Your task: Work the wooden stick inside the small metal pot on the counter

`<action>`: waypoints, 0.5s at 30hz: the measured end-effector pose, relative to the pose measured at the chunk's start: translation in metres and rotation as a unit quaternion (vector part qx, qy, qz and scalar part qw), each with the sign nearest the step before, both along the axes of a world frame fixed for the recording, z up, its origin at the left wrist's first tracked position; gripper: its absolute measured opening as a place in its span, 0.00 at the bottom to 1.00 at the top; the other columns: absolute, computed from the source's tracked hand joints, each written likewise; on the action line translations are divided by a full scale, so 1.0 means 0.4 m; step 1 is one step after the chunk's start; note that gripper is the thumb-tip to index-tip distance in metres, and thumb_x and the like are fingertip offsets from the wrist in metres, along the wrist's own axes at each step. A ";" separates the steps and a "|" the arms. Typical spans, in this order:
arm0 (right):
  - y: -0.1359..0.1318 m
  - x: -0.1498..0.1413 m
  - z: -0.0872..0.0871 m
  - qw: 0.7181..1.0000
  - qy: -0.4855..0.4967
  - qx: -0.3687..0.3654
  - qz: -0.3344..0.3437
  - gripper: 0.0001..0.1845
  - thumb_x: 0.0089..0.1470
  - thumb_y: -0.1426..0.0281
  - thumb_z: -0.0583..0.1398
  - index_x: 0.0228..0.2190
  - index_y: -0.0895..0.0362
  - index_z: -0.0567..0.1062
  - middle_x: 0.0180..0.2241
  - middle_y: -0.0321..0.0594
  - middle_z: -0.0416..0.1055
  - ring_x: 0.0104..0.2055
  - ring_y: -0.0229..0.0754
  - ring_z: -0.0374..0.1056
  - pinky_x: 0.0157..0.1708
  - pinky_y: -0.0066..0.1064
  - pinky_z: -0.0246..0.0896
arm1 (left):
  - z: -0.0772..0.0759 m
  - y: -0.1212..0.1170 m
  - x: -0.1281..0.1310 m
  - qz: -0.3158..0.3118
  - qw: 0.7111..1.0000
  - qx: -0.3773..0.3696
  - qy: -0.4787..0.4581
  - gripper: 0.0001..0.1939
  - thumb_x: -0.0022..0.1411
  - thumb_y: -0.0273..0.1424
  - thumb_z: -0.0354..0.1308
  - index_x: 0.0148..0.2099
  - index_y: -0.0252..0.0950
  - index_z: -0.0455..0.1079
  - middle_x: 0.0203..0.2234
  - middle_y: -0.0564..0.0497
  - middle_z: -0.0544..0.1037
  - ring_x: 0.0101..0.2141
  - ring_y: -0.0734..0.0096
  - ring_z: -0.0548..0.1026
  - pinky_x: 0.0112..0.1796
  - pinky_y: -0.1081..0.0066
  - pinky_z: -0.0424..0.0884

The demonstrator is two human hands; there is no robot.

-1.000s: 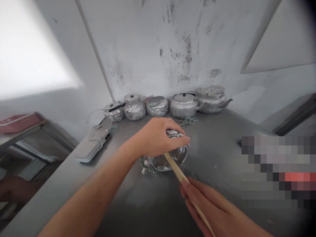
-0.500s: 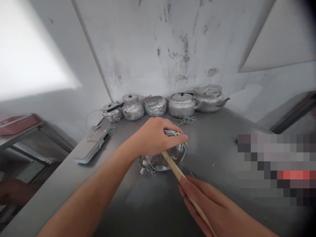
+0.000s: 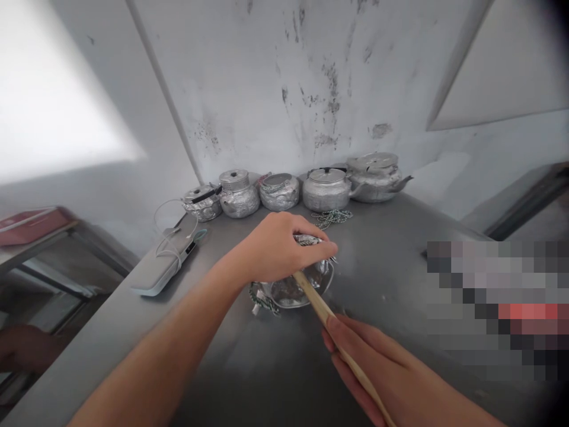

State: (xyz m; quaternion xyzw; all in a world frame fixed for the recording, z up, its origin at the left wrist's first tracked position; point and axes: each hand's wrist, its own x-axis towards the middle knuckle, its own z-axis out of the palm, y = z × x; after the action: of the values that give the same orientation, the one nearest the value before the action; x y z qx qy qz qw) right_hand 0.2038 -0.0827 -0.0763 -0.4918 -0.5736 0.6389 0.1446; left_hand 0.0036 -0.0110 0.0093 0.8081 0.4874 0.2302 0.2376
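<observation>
A small dented silvery metal pot lies at the middle of the table, its round opening towards me. Green-and-white cord is wound at its left side, and similar cord shows under my fingers. My left hand is closed over the pot's far upper side, covering much of it. In my right hand, a pale wooden stick is gripped along its length. Its upper end reaches the pot's opening beneath my left palm, where the tip is hidden.
Several silvery kettles and pots line the wall. A loose coil of cord lies before them. On the left are a grey power bank with a white cable and a pink tray on a shelf. A pixelated area covers the right.
Both hands, the pot and the stick keep nearly the same positions. Only a very slight shift of the whole view shows.
</observation>
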 end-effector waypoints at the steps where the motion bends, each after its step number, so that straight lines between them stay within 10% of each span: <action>1: -0.003 -0.002 0.001 1.000 0.019 -0.003 -0.001 0.25 0.70 0.56 0.41 0.26 0.53 0.65 0.17 0.28 0.59 0.17 0.32 0.51 0.18 0.21 0.57 | 0.000 0.000 0.001 0.000 1.000 0.000 0.000 0.15 0.67 0.45 0.59 0.46 0.44 0.82 0.48 0.53 0.81 0.46 0.60 0.79 0.49 0.66 0.72; 15: 0.008 -0.016 0.030 1.000 -0.002 -0.029 0.001 0.25 0.65 0.47 0.49 0.28 0.51 0.69 0.16 0.30 0.60 0.18 0.37 0.55 0.18 0.26 0.55 | 0.002 -0.002 0.002 0.005 1.000 -0.003 0.010 0.17 0.67 0.46 0.58 0.46 0.44 0.82 0.46 0.52 0.82 0.42 0.60 0.79 0.45 0.67 0.73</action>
State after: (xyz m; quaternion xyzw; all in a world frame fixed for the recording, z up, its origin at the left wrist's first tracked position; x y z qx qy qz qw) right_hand 0.1975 -0.0793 -0.0642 -0.4968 -0.5553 0.6544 0.1287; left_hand 0.0043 -0.0117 0.0102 0.8069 0.4949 0.2218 0.2342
